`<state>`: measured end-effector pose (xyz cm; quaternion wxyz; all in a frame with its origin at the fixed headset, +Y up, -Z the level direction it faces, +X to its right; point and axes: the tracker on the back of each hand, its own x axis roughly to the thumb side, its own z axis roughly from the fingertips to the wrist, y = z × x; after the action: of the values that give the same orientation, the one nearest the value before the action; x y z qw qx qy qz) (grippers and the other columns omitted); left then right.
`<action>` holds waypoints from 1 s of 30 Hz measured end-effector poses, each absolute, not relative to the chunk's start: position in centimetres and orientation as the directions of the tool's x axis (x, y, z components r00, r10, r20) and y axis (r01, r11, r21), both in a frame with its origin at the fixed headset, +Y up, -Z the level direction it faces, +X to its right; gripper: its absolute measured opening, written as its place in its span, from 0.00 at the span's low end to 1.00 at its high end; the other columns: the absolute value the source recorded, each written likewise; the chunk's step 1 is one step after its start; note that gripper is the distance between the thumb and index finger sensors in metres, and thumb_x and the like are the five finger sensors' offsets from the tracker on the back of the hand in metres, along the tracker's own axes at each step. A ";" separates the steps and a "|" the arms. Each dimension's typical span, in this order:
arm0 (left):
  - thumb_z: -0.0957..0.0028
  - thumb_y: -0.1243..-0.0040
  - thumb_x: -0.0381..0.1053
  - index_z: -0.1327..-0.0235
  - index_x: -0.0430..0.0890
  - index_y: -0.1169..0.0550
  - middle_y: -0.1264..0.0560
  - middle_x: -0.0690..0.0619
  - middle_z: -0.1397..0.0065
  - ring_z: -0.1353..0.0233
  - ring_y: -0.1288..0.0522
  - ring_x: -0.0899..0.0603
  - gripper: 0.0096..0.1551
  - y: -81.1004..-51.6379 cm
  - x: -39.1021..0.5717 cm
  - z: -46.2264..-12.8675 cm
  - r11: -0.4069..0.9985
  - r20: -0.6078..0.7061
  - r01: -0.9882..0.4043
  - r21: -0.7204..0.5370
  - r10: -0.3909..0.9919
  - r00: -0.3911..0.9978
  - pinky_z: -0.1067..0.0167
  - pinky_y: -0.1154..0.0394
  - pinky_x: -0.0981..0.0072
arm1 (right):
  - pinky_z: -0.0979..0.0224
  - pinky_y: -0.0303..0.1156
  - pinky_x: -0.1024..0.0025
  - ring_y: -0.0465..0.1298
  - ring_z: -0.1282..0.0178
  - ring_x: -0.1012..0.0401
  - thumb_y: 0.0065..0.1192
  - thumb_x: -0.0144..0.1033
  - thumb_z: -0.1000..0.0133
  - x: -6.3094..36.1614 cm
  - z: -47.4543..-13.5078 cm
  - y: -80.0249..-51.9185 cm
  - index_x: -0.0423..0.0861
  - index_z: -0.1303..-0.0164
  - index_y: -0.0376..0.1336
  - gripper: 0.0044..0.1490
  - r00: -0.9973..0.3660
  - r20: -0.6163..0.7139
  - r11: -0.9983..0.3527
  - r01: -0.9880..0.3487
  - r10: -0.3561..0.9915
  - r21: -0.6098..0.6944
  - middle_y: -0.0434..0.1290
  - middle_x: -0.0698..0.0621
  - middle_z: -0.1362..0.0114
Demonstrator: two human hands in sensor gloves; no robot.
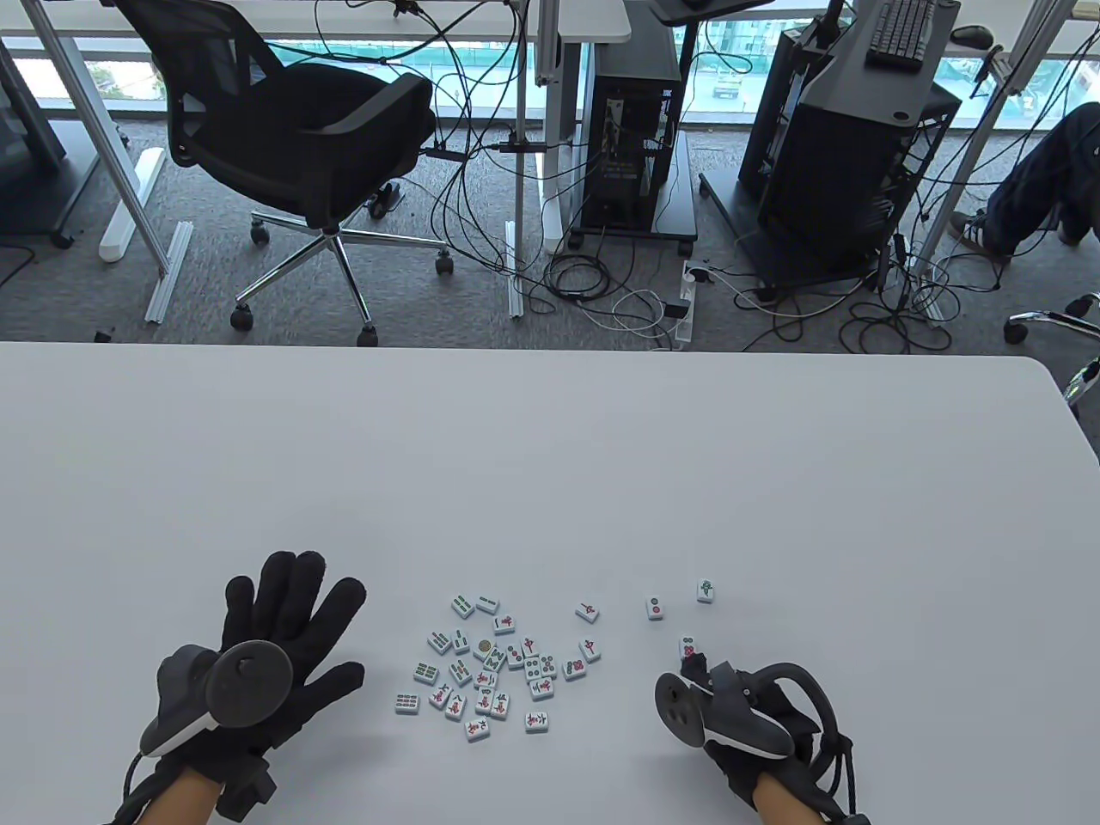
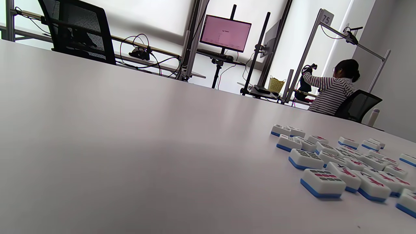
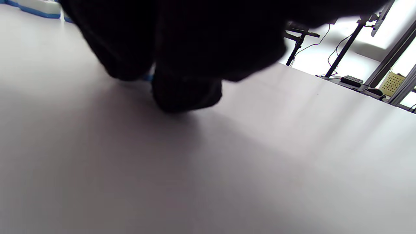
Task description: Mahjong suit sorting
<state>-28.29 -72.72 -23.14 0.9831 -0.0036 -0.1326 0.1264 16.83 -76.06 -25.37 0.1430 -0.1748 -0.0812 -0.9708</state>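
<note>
My left hand (image 1: 275,653) lies flat on the table (image 1: 550,464) at the lower left of the table view, fingers spread wide, holding nothing; the tracker (image 1: 232,687) covers its back. In the left wrist view none of my fingers show.

My right hand (image 1: 756,730) sits at the lower right, mostly hidden under its own tracker (image 1: 730,713). Its fingertips reach a tile (image 1: 687,646) at the upper left of the hand; part of that tile is covered, so I cannot tell whether I grip it or only touch it. In the right wrist view my fingers (image 3: 185,87) fill the top as a dark blur, with a sliver of blue at their tips that is too small to read.

The main cluster of tiles (image 1: 485,670) lies face up in the lower middle, between my hands; the faces are too small to name surely. In the left wrist view the cluster (image 2: 344,162) runs off the right edge. Two tiles (image 1: 589,632) lie right of it, and two more (image 1: 679,599) sit above my right hand, apart from the rest.
</note>
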 end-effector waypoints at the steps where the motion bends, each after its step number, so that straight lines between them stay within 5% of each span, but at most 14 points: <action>1: 0.52 0.60 0.83 0.20 0.75 0.58 0.76 0.71 0.17 0.15 0.80 0.54 0.47 -72.7 -28.3 -23.1 0.968 0.260 -0.247 -0.041 0.249 0.933 0.21 0.80 0.52 | 0.70 0.78 0.71 0.79 0.76 0.62 0.67 0.42 0.52 16.8 -25.3 -75.8 0.42 0.30 0.61 0.39 -0.901 0.360 -0.947 0.300 -0.242 0.113 0.82 0.50 0.59; 8: 0.52 0.60 0.83 0.21 0.75 0.58 0.76 0.71 0.17 0.15 0.81 0.54 0.47 -72.7 -28.4 -23.2 0.966 0.254 -0.255 -0.041 0.257 0.932 0.21 0.80 0.52 | 0.71 0.77 0.71 0.79 0.77 0.62 0.67 0.43 0.51 15.0 -26.1 -72.7 0.42 0.32 0.64 0.37 -0.924 0.356 -0.979 0.181 -0.138 0.092 0.83 0.50 0.60; 16: 0.52 0.60 0.83 0.21 0.75 0.58 0.76 0.71 0.17 0.15 0.81 0.54 0.47 -72.7 -28.3 -23.2 0.966 0.261 -0.255 -0.038 0.256 0.931 0.21 0.80 0.52 | 0.73 0.76 0.71 0.78 0.79 0.62 0.67 0.45 0.51 8.3 -28.0 -71.7 0.43 0.35 0.67 0.35 -0.895 0.446 -0.997 0.049 -0.019 0.055 0.83 0.49 0.63; 30: 0.52 0.59 0.82 0.21 0.75 0.57 0.76 0.71 0.17 0.15 0.81 0.54 0.47 -72.6 -28.5 -23.2 0.963 0.263 -0.268 -0.028 0.265 0.927 0.21 0.80 0.52 | 0.77 0.75 0.72 0.76 0.83 0.64 0.69 0.43 0.53 -0.7 -28.5 -74.4 0.44 0.44 0.72 0.28 -0.830 0.524 -0.982 0.158 -0.190 -0.106 0.82 0.52 0.69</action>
<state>-28.51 -72.64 -23.24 0.9817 0.0043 -0.1336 0.1358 -0.70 -74.38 -28.51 0.0911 -0.2768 0.0292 -0.9562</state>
